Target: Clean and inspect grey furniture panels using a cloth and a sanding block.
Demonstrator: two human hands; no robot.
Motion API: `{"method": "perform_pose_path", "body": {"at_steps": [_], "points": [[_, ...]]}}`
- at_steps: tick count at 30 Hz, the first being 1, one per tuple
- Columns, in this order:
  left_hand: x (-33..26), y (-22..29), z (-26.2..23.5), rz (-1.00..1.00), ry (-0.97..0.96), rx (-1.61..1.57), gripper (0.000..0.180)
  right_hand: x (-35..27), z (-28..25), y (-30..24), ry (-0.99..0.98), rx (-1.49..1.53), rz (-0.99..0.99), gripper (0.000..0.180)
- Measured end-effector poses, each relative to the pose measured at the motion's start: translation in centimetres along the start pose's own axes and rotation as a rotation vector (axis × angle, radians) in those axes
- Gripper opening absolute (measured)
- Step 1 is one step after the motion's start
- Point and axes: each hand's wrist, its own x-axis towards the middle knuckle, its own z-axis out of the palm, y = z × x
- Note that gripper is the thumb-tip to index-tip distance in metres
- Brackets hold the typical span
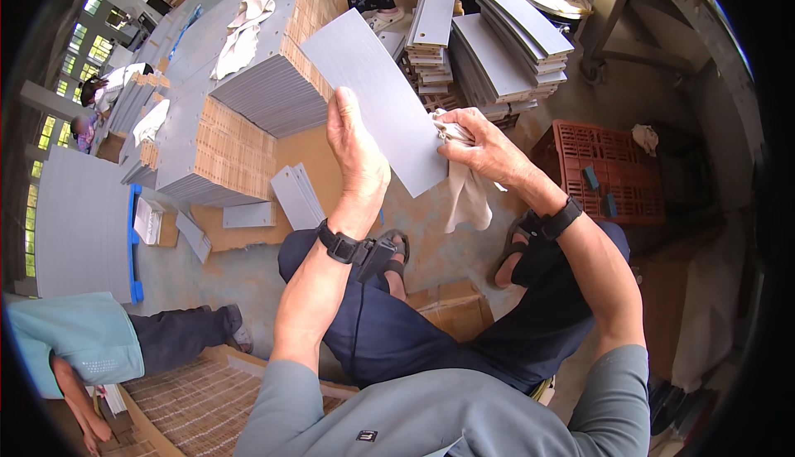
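A flat grey rectangular board (377, 93) is held up in front of me, tilted, its far end up to the left. My left hand (358, 149) grips the board's left long edge, thumb lying along it; the other fingers are mostly hidden. On the opposite edge, near the lower right corner, my right hand (490, 152) is closed on a cream cloth (468, 196) that touches the board. The cloth's loose end hangs below the hand. Each wrist wears a black strap.
Stacks of grey boards (497, 55) stand ahead, with taller board stacks (236, 146) to the left. A red-brown plastic crate (604, 175) sits at right, blue blocks on top. A person in a light teal shirt (79, 337) bends at lower left. Cardboard (451, 308) lies between my feet.
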Motion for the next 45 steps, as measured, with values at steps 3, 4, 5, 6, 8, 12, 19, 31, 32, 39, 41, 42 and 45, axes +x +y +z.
{"method": "perform_pose_path", "body": {"at_steps": [3, 4, 5, 6, 8, 12, 19, 31, 32, 39, 41, 42, 45], "points": [[-0.2, 0.4, 0.1, -0.006, 0.002, 0.01, 0.053, 0.1, 0.1, -0.1, 0.01, -0.064, 0.0, 0.05], [-0.1, 0.4, 0.1, -0.008, 0.004, 0.009, 0.053, 0.1, 0.1, -0.1, 0.011, -0.091, -0.015, 0.05], [0.1, 0.4, 0.1, -0.002, 0.014, 0.019, 0.053, 0.2, 0.0, 0.1, 0.01, -0.091, -0.013, 0.05], [0.3, 0.7, 0.2, 0.006, 0.026, 0.03, 0.054, 0.3, -0.1, 0.1, 0.078, -0.139, -0.074, 0.05], [0.3, 1.2, 0.7, 0.028, 0.074, 0.003, 0.042, 0.2, 0.3, -0.3, 0.293, -0.202, -0.131, 0.045], [0.9, 1.0, 0.5, 0.13, 0.105, -0.044, 0.034, -0.1, 1.0, -1.3, 0.513, -0.392, -0.379, 0.051], [0.9, 0.9, 1.6, 0.206, 0.097, -0.002, 0.033, 0.6, 5.0, -1.9, 0.47, -0.49, -0.188, 0.089], [1.0, 1.3, 1.9, 0.181, 0.103, -0.045, 0.034, 1.6, 4.7, -0.3, 0.355, -0.432, -0.227, 0.094], [1.0, 1.3, 1.9, 0.186, 0.101, -0.04, 0.034, 1.8, 4.6, 0.1, 0.369, -0.416, -0.255, 0.093], [1.5, 0.8, 1.0, 0.187, 0.081, -0.039, 0.033, 1.8, 3.5, 0.6, 0.307, -0.372, -0.206, 0.072], [1.7, 0.9, 0.6, 0.165, 0.105, -0.063, 0.036, 1.9, 1.7, 0.4, 0.356, -0.357, -0.17, 0.057], [1.9, 1.2, 0.2, 0.147, 0.129, -0.084, 0.04, 2.1, 0.9, 0.1, 0.401, -0.323, -0.153, 0.052], [3.4, 0.9, -2.1, -0.084, 0.151, -0.202, 0.052, 2.2, -1.9, 0.1, 0.475, -0.148, -0.155, 0.053]]}}
